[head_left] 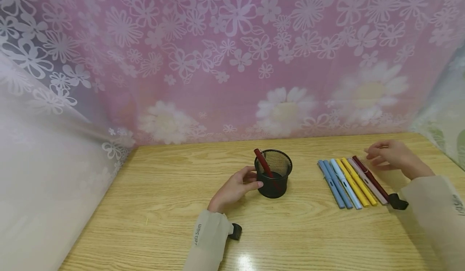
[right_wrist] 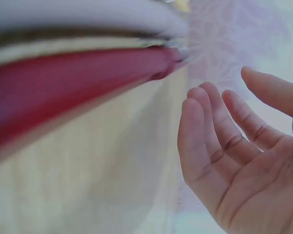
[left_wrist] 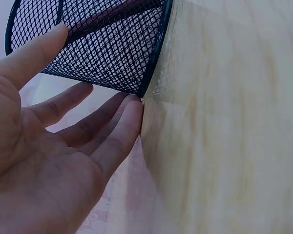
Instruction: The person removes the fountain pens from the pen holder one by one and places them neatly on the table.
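A round black mesh pen cup [head_left: 271, 188] stands upright on the table, with one red pen [head_left: 262, 161] leaning inside it, its top above the rim. My left hand [head_left: 234, 189] holds the cup from its left side; in the left wrist view the thumb lies against the mesh and the other fingers reach along its far side. To the right of the cup lies a row of pens: two blue pens [head_left: 330, 184], a light blue pen [head_left: 346, 184], two yellow pens [head_left: 357, 182], a greyish-pink pen [head_left: 367, 181] and a dark red pen [head_left: 371, 179]. My right hand [head_left: 396, 158], holding nothing, hovers beside the dark red one, fingers loosely bent.
The wood-grain table [head_left: 163, 182] reaches back to a pink flowered curtain [head_left: 225, 61]. A pale sheet [head_left: 54, 162] hangs along the left side, and another flowered cloth [head_left: 443, 101] hangs at the right. Small black devices sit at both sleeve cuffs.
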